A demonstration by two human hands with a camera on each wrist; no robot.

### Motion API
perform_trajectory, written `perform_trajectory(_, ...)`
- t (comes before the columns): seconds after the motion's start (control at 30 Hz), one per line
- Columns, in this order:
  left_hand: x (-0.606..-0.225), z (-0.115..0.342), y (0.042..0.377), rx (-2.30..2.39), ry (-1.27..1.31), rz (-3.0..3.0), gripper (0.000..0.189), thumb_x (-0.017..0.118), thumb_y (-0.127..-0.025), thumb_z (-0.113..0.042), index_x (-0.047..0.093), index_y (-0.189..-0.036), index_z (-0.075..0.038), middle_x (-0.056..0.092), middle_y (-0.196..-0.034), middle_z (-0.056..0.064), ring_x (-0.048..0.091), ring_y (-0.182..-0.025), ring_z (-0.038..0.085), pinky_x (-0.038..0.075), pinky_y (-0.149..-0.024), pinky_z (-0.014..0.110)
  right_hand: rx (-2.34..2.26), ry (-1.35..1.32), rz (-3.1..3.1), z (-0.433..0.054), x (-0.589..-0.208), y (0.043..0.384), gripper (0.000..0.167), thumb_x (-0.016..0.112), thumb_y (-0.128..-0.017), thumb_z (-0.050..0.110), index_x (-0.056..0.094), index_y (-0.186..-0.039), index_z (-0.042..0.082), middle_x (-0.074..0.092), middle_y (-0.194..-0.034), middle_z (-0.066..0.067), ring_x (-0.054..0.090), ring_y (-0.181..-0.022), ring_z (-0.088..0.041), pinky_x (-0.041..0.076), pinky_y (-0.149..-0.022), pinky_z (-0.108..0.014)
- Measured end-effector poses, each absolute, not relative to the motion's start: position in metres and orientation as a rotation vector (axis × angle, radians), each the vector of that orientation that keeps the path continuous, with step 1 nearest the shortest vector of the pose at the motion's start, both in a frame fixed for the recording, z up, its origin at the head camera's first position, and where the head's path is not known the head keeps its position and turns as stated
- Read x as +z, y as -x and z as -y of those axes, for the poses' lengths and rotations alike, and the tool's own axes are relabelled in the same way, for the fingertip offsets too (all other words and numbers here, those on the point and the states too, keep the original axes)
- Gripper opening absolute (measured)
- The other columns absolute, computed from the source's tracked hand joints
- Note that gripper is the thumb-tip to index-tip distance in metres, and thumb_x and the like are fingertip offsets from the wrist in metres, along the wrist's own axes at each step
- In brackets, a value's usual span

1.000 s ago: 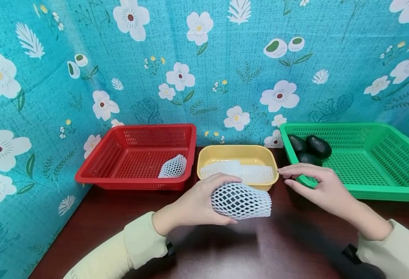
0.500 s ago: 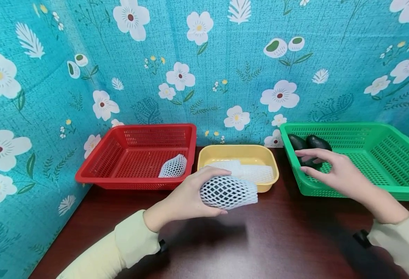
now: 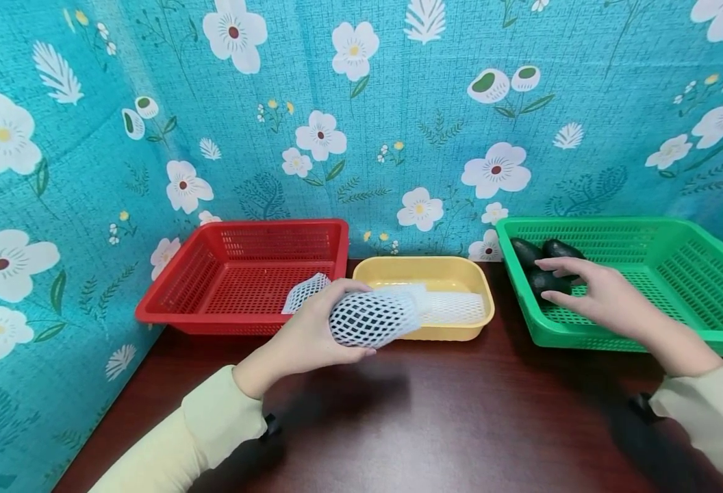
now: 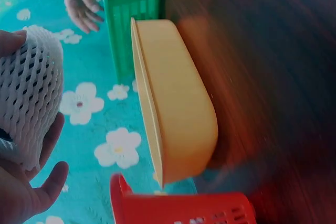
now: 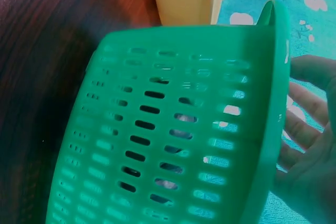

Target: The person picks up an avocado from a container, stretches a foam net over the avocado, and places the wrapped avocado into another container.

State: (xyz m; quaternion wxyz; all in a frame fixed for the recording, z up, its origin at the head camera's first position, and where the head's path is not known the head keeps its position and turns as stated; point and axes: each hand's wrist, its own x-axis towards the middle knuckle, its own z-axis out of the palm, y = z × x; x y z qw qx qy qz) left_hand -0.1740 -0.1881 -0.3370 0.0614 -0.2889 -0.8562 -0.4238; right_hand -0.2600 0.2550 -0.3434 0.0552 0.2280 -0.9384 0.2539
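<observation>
The left hand (image 3: 306, 339) has shifted left toward the red basket (image 3: 229, 319), its fingers gripping a net-wrapped fruit (image 3: 370, 320); it partly hides the netted piece (image 3: 302, 293) there. The right hand (image 3: 611, 300) has moved over dark fruits (image 3: 541, 282) in the green basket (image 3: 632, 335), fingers parted; contact is unclear.

1. Held foam net (image 3: 370, 320): white diamond mesh, dark colour showing through its openings.
2. Loose foam nets (image 3: 454, 307): white, finely meshed.
3. Fruits (image 3: 546, 282): near-black.
4. Left basket (image 3: 213, 319): red, perforated in a grid.
5. Tub (image 3: 448, 333): plain yellow.
6. Right basket (image 3: 583, 335): bright green, rows of slots.
7. Backdrop cloth (image 3: 386, 103): turquoise, printed with white flowers, green leaves, small yellow blooms.
8. Bench (image 3: 448, 411): dark reddish brown.
9. Sleeves (image 3: 226, 411): pale cream.
</observation>
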Motion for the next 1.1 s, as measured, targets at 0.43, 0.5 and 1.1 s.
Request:
perform_trajectory(0.43, -0.335, 0.224, 0.191, -1.321, 0.544, 2.613, 0.081, 0.092, -0.073, -0.022, 0.046, -0.14, -0.018, 0.057, -0.134, 0.0, 0.055, -0.119, 0.022, 0.057, -0.088, 0.044, 0.628, -0.621, 3.079, -0.261, -0.351, 0.282, 0.068, 0.076, -0.093, 0.017, 0.043, -0.148, -0.007, 0.04, -0.146, -0.04, 0.042, -0.128, -0.06, 0.046, -0.091, -0.069)
perform_trajectory(0.5, -0.335, 0.229, 0.194, -1.315, 0.509, 2.617, 0.082, 0.092, -0.075, -0.024, 0.046, -0.142, -0.019, 0.056, -0.136, 0.001, 0.054, -0.121, 0.023, 0.057, -0.089, 0.045, 0.619, -0.625, 3.091, -0.261, -0.353, 0.285, 0.069, 0.076, -0.093, 0.017, 0.043, -0.148, -0.008, 0.037, -0.148, -0.041, 0.038, -0.131, -0.061, 0.042, -0.095, -0.072)
perform_trajectory(1.1, -0.344, 0.284, 0.219, -1.209, 0.059, 2.664, 0.08, 0.084, -0.085, -0.034, 0.041, -0.151, -0.015, 0.054, -0.141, 0.013, 0.053, -0.125, 0.033, 0.055, -0.094, 0.054, 0.519, -0.664, 3.133, -0.258, -0.368, 0.298, 0.071, 0.079, -0.087, 0.011, 0.044, -0.144, -0.013, 0.036, -0.14, -0.047, 0.044, -0.121, -0.062, 0.046, -0.09, -0.069)
